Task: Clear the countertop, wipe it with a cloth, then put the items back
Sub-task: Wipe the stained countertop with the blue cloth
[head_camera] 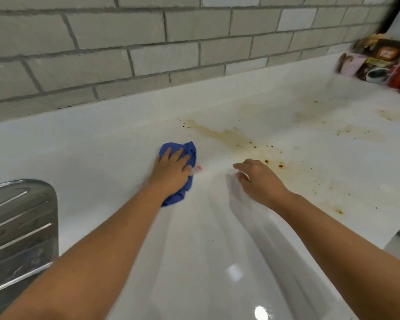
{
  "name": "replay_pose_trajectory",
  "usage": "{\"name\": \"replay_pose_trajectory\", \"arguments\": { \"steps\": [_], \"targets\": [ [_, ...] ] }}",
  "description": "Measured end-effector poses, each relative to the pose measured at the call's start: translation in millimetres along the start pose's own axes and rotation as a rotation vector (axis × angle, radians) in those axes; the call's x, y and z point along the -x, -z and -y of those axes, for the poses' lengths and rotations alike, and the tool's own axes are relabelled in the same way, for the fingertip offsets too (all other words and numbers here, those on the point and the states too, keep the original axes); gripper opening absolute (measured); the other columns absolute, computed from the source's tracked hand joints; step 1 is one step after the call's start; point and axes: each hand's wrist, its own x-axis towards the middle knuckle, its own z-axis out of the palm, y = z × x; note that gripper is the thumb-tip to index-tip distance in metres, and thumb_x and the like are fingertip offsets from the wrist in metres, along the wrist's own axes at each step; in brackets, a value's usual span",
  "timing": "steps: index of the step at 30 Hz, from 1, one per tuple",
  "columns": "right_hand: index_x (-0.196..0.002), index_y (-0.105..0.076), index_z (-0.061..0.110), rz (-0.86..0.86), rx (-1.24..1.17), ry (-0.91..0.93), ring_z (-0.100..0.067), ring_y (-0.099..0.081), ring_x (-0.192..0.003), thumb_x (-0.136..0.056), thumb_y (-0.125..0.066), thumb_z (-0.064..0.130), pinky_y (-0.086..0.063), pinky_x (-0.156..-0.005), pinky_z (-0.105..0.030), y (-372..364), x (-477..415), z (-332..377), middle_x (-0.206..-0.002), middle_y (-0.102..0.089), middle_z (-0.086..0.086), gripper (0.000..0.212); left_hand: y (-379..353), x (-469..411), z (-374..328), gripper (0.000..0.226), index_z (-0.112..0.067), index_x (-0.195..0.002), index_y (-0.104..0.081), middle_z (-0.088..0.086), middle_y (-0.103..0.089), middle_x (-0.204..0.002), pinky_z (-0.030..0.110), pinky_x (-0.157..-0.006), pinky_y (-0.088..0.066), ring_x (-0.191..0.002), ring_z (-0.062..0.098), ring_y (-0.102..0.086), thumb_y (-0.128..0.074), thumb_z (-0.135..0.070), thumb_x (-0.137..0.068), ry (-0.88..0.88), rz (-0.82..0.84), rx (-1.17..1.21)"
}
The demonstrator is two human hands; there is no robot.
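The blue cloth point(189, 150) lies bunched on the white countertop point(102, 146), just left of a brown stain point(226, 136). It looks soft, light and limp, so it should fold under any pressure and slide easily on the glossy surface (a small white tag sticks out at its right edge). It is probably best worked with a flat palm on its middle rather than pinched at a corner. The left hand point(170, 173) presses down on it with fingers spread and nearly straight. The right hand point(260, 181) is close beside it, loosely curled and holding nothing; whether its fingertips touch the counter I cannot tell. Packets point(376, 63) stand far right, and a metal drainboard point(19, 218) lies at the left.
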Motion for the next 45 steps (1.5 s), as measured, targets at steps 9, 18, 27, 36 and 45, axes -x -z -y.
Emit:
{"name": "replay_pose_trajectory", "arguments": {
  "steps": [9,18,27,36,45],
  "targets": [
    [-0.131,-0.051,0.005,-0.011,-0.005,-0.009,-0.023,-0.041,-0.125,-0.101,-0.034,0.021,-0.035,-0.098,-0.030,30,41,-40,-0.122,-0.055,-0.008,0.038,5,56,20,0.070,-0.013,-0.138,-0.044,0.010,-0.032,-0.151,0.045,-0.111,-0.025,-0.139,0.032,-0.027,-0.016,-0.050,-0.086,-0.027,-0.087,0.020],
    [-0.137,-0.045,0.009,-0.020,0.015,-0.122,-0.021,-0.039,-0.129,-0.101,-0.032,0.023,-0.032,-0.101,-0.028,55,106,-119,-0.130,-0.052,-0.006,0.041,0,62,-113,0.050,-0.020,-0.148,-0.018,0.003,-0.009,-0.158,0.046,-0.117,-0.007,-0.145,0.031,-0.004,-0.019,-0.036,-0.101,0.168,-0.047,0.024],
    [-0.140,-0.040,0.008,-0.004,0.037,-0.123,-0.021,-0.028,-0.138,-0.102,-0.031,0.023,-0.021,-0.110,-0.027,68,131,-141,-0.145,-0.038,-0.008,0.042,-14,178,-217,0.059,-0.029,-0.147,-0.021,-0.009,-0.005,-0.158,0.036,-0.117,-0.001,-0.146,0.015,0.003,-0.013,-0.051,-0.093,-0.286,0.078,0.077],
    [-0.148,-0.002,-0.001,0.137,0.113,-0.434,-0.029,0.006,-0.145,-0.102,-0.022,0.033,-0.010,-0.119,-0.043,65,151,-201,-0.157,0.003,-0.014,0.060,2,131,-97,0.048,-0.015,-0.145,-0.028,0.008,-0.013,-0.157,0.050,-0.114,-0.011,-0.143,0.034,-0.007,-0.024,-0.033,-0.100,0.495,-0.076,0.030],
    [-0.147,0.010,0.000,0.323,0.077,-0.449,-0.029,0.016,-0.144,-0.100,-0.017,0.047,-0.001,-0.117,-0.043,75,150,-217,-0.155,0.018,-0.015,0.072,-19,170,-273,0.051,-0.024,-0.149,-0.018,-0.002,-0.004,-0.159,0.039,-0.117,0.000,-0.146,0.023,0.003,-0.022,-0.040,-0.100,-0.059,-0.005,0.077]
  ]
}}
